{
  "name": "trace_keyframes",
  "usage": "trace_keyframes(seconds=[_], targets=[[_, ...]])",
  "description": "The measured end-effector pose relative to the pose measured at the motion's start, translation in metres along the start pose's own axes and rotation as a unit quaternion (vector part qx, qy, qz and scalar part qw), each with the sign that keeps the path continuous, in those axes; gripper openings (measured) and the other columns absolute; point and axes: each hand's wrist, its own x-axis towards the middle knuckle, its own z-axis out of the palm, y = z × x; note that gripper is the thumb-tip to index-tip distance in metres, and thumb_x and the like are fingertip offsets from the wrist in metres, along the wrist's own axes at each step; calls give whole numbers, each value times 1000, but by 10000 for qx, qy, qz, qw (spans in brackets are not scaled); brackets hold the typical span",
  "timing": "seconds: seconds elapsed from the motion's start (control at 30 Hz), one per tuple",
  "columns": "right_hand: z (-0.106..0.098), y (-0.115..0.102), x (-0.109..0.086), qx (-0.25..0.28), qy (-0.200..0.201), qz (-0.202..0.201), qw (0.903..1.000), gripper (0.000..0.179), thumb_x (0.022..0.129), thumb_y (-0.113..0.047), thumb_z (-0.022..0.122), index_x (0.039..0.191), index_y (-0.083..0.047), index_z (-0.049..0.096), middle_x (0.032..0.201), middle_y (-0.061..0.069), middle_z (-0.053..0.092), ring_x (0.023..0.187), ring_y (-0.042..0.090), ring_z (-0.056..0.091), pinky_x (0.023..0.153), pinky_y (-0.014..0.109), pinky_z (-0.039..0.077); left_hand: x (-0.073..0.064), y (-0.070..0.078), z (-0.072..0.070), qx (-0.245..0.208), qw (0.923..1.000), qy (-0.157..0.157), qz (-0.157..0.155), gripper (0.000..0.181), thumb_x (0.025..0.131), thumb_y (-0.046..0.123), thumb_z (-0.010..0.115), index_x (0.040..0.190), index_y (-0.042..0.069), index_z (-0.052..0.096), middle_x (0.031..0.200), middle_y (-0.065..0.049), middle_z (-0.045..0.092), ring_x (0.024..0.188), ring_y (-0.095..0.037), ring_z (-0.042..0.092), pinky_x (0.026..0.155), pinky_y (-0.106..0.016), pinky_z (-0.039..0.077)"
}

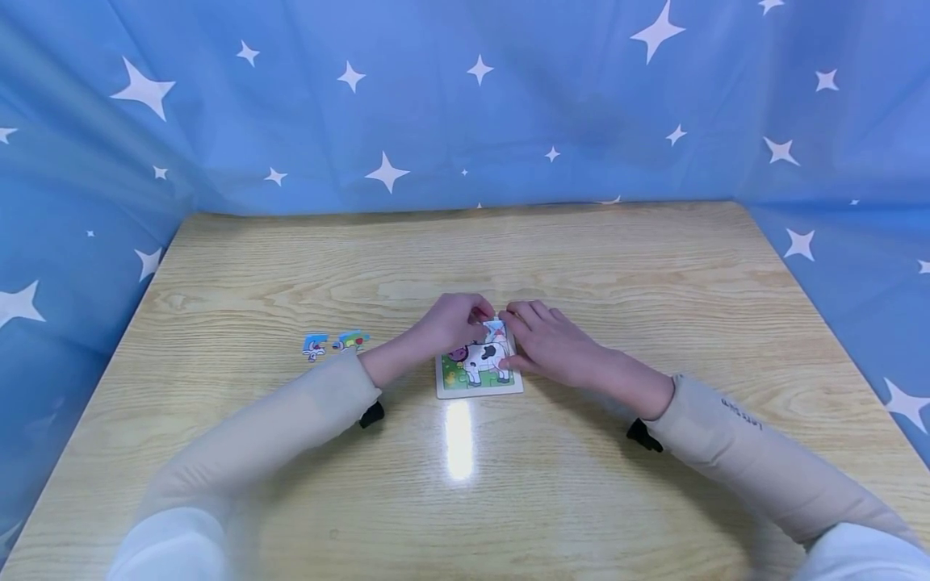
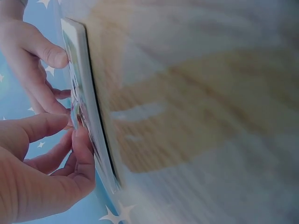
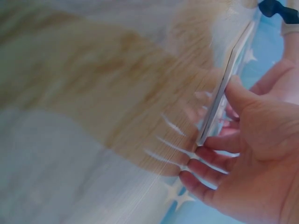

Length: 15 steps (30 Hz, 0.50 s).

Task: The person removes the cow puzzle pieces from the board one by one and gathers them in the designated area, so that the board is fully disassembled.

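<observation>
A small jigsaw puzzle (image 1: 472,379) with a cow picture and a pale frame lies mid-table. My left hand (image 1: 454,323) reaches over its upper left part. In the left wrist view, the thumb and forefinger pinch a puzzle piece (image 2: 74,116) at the board's surface; the fingers hide most of it. My right hand (image 1: 555,343) rests along the puzzle's right side, its thumb (image 3: 240,95) on the board near the edge and its other fingers around the upper right corner, some touching the table. The top of the picture is partly covered by both hands.
Two loose puzzle pieces lie left of the board: a blue-and-white piece (image 1: 315,345) and a colourful piece (image 1: 352,340) close to the left sleeve (image 1: 291,420). The wooden table (image 1: 581,500) meets a blue star-patterned curtain (image 1: 436,105) at the back and sides.
</observation>
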Motion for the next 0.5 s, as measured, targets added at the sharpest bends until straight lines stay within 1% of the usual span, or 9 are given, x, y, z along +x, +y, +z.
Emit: trace_keyframes(seconds=[0.17, 0.27, 0.37, 0.5], targets=[[0, -1, -1, 67, 42, -43, 10000, 85, 104, -58, 72, 158, 5, 51, 155, 19, 49, 138, 40, 50, 105, 60, 53, -1, -4, -2, -154, 9998, 63, 79, 21, 104, -1, 70, 125, -2, 75, 116, -14, 76, 107, -25, 70, 96, -31, 57], [0, 0, 0, 71, 33, -47, 10000, 85, 105, -58, 71, 159, 4, 50, 156, 18, 49, 139, 39, 49, 106, 59, 52, -1, -6, -3, -155, 9998, 89, 127, 17, 106, 1, 69, 121, -1, 77, 110, -11, 76, 99, -21, 68, 90, -29, 56], [1, 0, 0, 40, -2, -30, 10000, 85, 105, -59, 69, 159, 3, 50, 156, 18, 49, 140, 39, 49, 108, 59, 51, -1, -7, -5, -138, 9998, 66, 122, 15, 107, 2, 68, 120, 0, 77, 107, -10, 75, 94, -19, 66, 86, -27, 55], [-1, 0, 0, 153, -51, 13, 9999, 85, 106, -60, 67, 160, 4, 49, 157, 19, 48, 142, 41, 47, 110, 60, 50, -2, -6, -9, -208, 9997, 102, 21, 16, 106, 1, 66, 119, 1, 77, 105, -9, 72, 93, -19, 63, 85, -28, 52]])
